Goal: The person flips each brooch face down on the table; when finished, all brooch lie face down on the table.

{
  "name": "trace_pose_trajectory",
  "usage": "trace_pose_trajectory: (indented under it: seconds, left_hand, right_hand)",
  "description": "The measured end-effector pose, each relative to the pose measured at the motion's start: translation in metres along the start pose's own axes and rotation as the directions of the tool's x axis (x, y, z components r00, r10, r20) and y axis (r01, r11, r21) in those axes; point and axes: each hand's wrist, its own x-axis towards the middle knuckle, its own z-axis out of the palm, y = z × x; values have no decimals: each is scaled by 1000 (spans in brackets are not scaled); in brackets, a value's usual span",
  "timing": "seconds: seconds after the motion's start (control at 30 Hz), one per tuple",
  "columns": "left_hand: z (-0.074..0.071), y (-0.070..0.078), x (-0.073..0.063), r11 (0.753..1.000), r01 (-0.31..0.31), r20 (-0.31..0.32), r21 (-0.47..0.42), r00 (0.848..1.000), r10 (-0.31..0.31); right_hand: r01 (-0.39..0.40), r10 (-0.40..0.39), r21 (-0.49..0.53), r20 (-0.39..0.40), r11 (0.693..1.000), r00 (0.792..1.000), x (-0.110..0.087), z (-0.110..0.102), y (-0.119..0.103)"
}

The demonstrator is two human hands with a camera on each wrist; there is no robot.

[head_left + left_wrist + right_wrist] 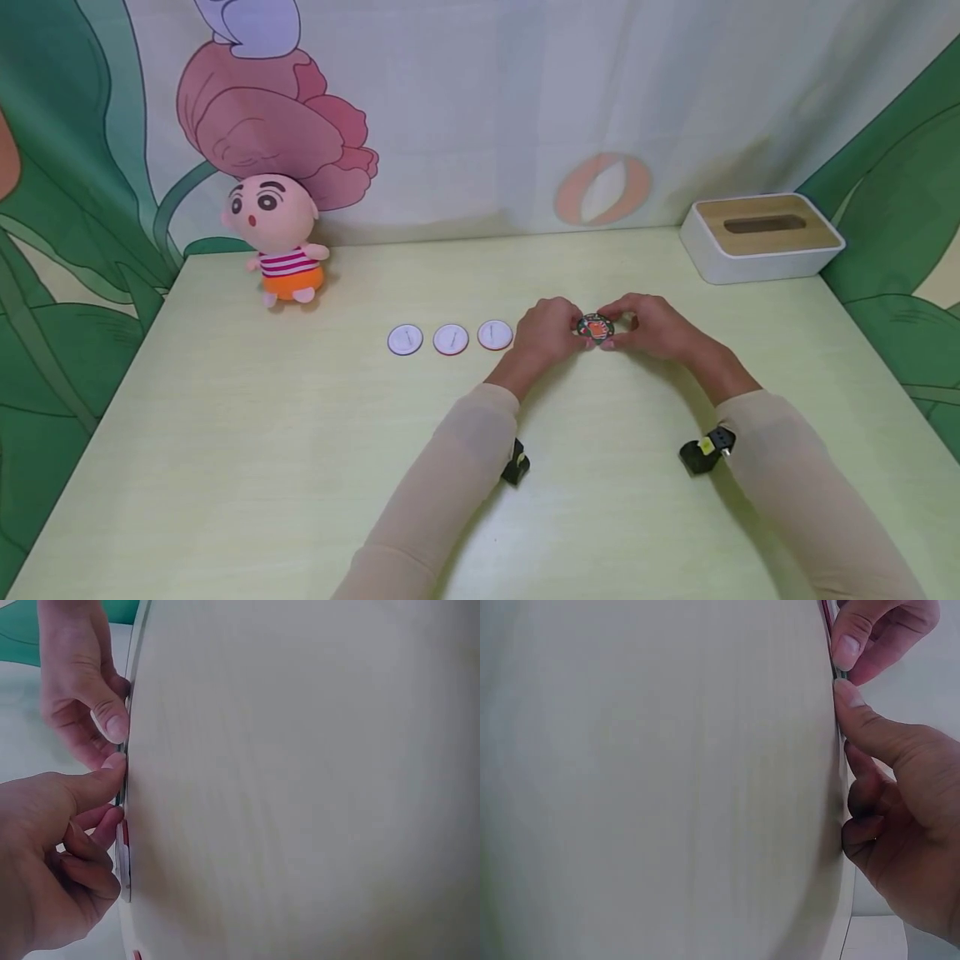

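Observation:
Both hands meet at a round button badge with a dark rim and an orange-red design, face up on the table. My left hand pinches its left edge between thumb and fingers. From the other side, my right hand pinches its right edge. In the left wrist view the thumb of the left hand presses low at the badge's edge. The right wrist view has the right hand close along the tabletop, its thumb tip near the left one.
Three white discs lie in a row left of the hands: a left disc, a middle disc and a right disc, each with a thin line across it. A cartoon doll stands back left. A tissue box sits back right.

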Motion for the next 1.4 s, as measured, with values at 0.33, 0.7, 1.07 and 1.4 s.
trace_pose_trajectory:
  seconds: [0.33, 0.7, 1.07, 1.4]
  left_hand:
    - [0, -1, 1, 999, 14, -20, -47, 1000, -15]
    - [2, -3, 0, 994, 34, -49, -103, 998, -39]
    - [3, -3, 0, 986, 37, -92, -162, 994, -52]
    - [4, -9, -2, 954, -51, -138, -294, 990, 11]
  right_hand:
    - [-32, 32, 3, -10, 999, 999, 2, 1, 5]
    - [11, -9, 28, -44, 1000, 999, 5, 3, 6]
    - [-21, 22, 7, -64, 1000, 998, 2, -2, 3]
    - [29, -34, -36, -149, 999, 988, 0, -5, 3]
